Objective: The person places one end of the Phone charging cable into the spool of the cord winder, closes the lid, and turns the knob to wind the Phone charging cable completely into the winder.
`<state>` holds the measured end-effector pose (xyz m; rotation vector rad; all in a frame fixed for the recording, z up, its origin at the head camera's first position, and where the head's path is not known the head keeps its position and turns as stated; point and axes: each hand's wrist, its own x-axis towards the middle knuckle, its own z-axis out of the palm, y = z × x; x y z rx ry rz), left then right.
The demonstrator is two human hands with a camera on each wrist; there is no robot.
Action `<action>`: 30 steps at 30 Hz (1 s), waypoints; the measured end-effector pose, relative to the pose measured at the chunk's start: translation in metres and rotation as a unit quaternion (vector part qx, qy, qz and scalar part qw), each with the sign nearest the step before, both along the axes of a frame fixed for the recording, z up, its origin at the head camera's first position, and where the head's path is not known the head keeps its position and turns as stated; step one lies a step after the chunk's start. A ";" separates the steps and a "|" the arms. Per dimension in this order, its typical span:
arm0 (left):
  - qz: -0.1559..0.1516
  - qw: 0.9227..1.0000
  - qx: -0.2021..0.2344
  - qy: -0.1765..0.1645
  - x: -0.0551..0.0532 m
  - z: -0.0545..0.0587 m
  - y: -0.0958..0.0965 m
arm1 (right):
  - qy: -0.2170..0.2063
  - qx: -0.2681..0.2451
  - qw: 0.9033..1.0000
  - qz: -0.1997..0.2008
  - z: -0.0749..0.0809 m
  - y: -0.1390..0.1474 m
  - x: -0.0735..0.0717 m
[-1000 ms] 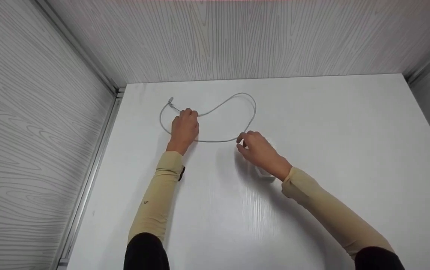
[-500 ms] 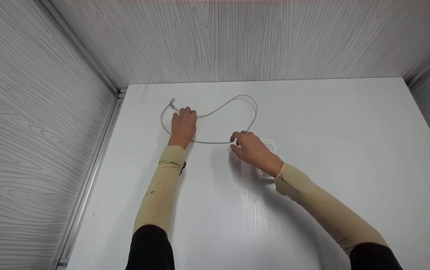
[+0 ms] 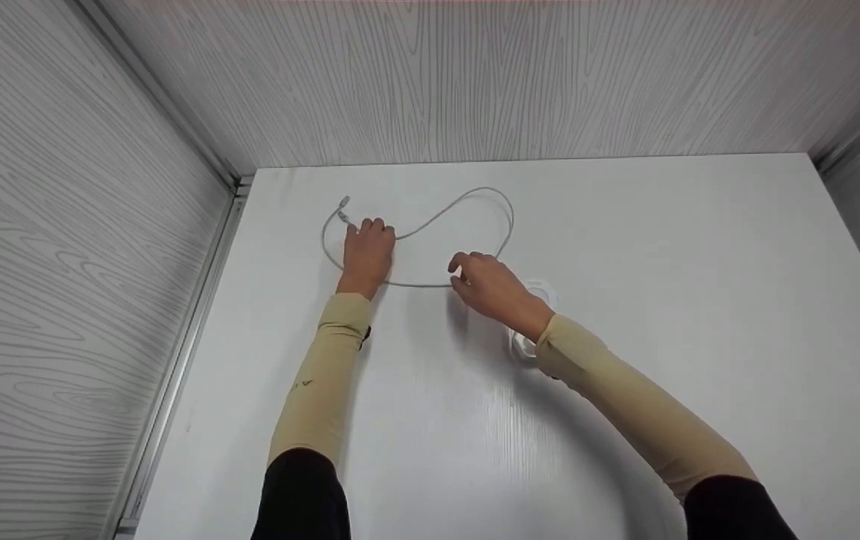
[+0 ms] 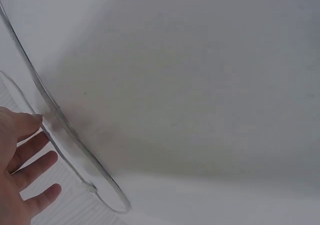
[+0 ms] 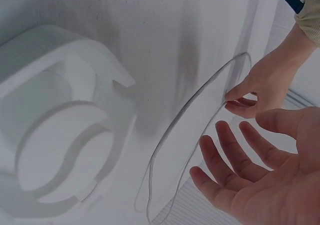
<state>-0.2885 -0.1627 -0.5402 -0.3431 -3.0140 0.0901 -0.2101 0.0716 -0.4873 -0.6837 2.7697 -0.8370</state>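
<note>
A thin grey cable (image 3: 421,286) lies on the white table in a wide loop, its two connector ends (image 3: 343,202) near each other at the far left. My left hand (image 3: 368,255) pinches the cable close to those ends; thumb and index finger meet on it in the left wrist view. Nearer the middle, my right hand (image 3: 491,289) hovers at the loop's lower right part, fingers loosely bent and nothing between them. Partly hidden beneath my right wrist is a white plastic piece (image 5: 35,60) with an angular outer wall and rounded raised parts inside.
The white tabletop (image 3: 669,300) spreads to the right and towards me. A wood-grain panel (image 3: 474,82) rises along its back edge, and another panel (image 3: 62,300) stands at the left beside a metal rail (image 3: 175,390).
My right hand has moved left along the lower side of the loop, uncovering more of the white piece. The two connector ends sit slightly farther apart. My left hand has barely moved.
</note>
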 end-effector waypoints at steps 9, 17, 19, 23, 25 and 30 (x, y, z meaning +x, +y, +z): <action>-0.027 0.999 -0.019 -0.002 0.001 0.001 0.000 | -0.005 0.006 1.000 0.001 0.003 -0.004 -0.008; -0.079 0.996 -0.039 0.016 0.006 0.007 0.014 | 0.000 0.008 1.000 0.002 0.004 -0.002 -0.010; -0.096 0.994 -0.039 0.020 0.007 0.009 0.018 | 0.001 0.007 1.000 0.003 0.005 -0.001 -0.011; -0.122 0.992 -0.042 0.016 0.009 0.014 0.024 | 0.003 0.009 1.000 0.001 0.007 0.000 -0.012; -0.132 0.990 -0.042 0.011 0.011 0.017 0.026 | 0.003 0.011 1.000 0.002 0.008 0.000 -0.014; -0.149 0.988 -0.032 -0.002 0.015 0.026 0.031 | 0.008 0.017 1.000 0.010 0.009 0.002 -0.017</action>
